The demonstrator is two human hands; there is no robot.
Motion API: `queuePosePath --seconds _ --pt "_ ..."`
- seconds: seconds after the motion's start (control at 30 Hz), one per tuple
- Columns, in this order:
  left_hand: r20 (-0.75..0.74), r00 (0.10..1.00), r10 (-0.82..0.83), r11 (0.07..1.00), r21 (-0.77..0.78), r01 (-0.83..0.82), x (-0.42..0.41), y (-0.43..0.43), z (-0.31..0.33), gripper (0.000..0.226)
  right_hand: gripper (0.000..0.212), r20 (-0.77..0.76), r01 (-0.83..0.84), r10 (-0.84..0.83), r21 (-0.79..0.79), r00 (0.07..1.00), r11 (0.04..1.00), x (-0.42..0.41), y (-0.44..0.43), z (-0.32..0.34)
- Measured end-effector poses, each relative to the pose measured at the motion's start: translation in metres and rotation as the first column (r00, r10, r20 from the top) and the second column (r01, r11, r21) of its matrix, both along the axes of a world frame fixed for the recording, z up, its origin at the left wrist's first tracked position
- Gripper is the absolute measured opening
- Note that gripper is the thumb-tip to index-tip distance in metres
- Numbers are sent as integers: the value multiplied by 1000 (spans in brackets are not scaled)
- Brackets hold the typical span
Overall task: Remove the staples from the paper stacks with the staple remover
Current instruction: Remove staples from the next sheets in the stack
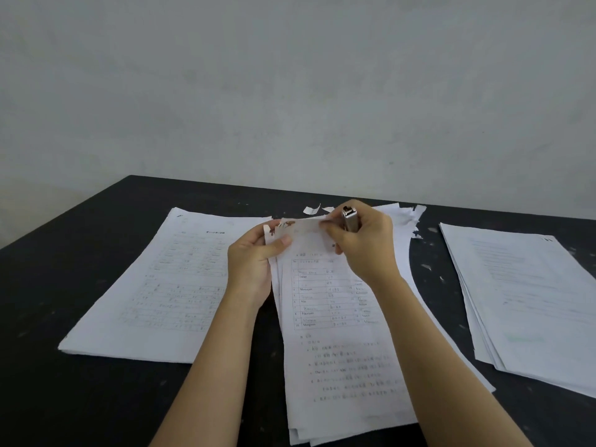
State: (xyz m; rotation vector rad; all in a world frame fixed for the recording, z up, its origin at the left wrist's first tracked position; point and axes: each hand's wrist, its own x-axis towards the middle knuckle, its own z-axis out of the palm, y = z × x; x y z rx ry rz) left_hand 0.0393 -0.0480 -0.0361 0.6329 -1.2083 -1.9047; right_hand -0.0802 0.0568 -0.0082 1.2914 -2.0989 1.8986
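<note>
Pinching the middle paper stack (338,343) at its far-left corner: left hand (251,258). Right hand (366,245) clamps the metal staple remover (350,220) at the stack's far edge. Left stack (167,285) and right stack (529,291) lie flat on black table (64,398).

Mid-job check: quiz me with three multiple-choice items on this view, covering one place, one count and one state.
1. Where is the staple remover?
A. on a chair
B. in the right hand
C. in a drawer

2. How many paper stacks are on the table?
A. one
B. five
C. three

3. What is the left hand doing?
A. pinching the middle stack at its top corner
B. lying flat and idle
C. holding a pen

Answers:
1 B, its fingers wrap the metal tool.
2 C, the left stack, middle stack and right stack show.
3 A, its thumb presses the corner.
</note>
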Motion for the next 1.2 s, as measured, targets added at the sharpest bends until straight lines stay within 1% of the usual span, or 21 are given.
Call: queuePosePath --seconds 0.07,0.2,0.3,0.37,0.43,0.53,0.6,0.67,0.77,0.83,0.93,1.0,1.07,1.1,1.2 --pt "-46 999 -12 1000 16 12 1 -2 1 24 10 -106 41 -41 -7 994 999 3 5 -5" --pt "-101 991 -90 996 -36 86 3 1 2 26 9 -265 122 -143 -94 953 988 9 14 -18" --pt "-91 986 -141 985 -117 130 3 5 4 31 15 -446 187 -216 -108 869 976 16 16 -24" --pt "-70 987 -142 976 -178 127 3 6 4 40 21 -530 216 -234 -97 815 972 20 16 -27" --pt "-60 990 -129 969 -222 113 4 5 3 49 20 -583 230 -236 -85 778 969 22 17 -25" --pt "-54 989 -140 953 -277 120 5 3 2 54 19 -644 239 -236 -85 728 967 25 19 -22" --pt "-24 989 -149 938 -321 133 6 2 1 57 19 -666 241 -231 -78 710 967 26 21 -22" --pt "13 989 -148 919 -368 142 6 2 1 59 23 -657 253 -236 -72 716 965 24 22 -27" --pt "58 987 -150 896 -414 161 6 3 0 56 35 -635 270 -237 -47 735 962 23 23 -33" --pt "82 987 -139 887 -434 160 6 4 0 53 36 -638 272 -238 -47 732 961 23 24 -35" --pt "41 989 -144 899 -412 148 5 6 2 48 36 -622 265 -241 -55 745 963 21 23 -36" --pt "30 988 -152 920 -362 153 4 7 3 34 35 -583 242 -226 -51 780 969 22 21 -35" --pt "53 984 -171 939 -295 179 4 9 4 15 24 -517 233 -221 -42 827 972 20 14 -30" --pt "78 983 -165 945 -273 181 3 9 5 10 18 -466 238 -214 -6 859 971 20 10 -27" --pt "136 989 -56 976 -201 83 -1 12 5 11 27 -259 195 -144 184 955 963 21 -4 -19"
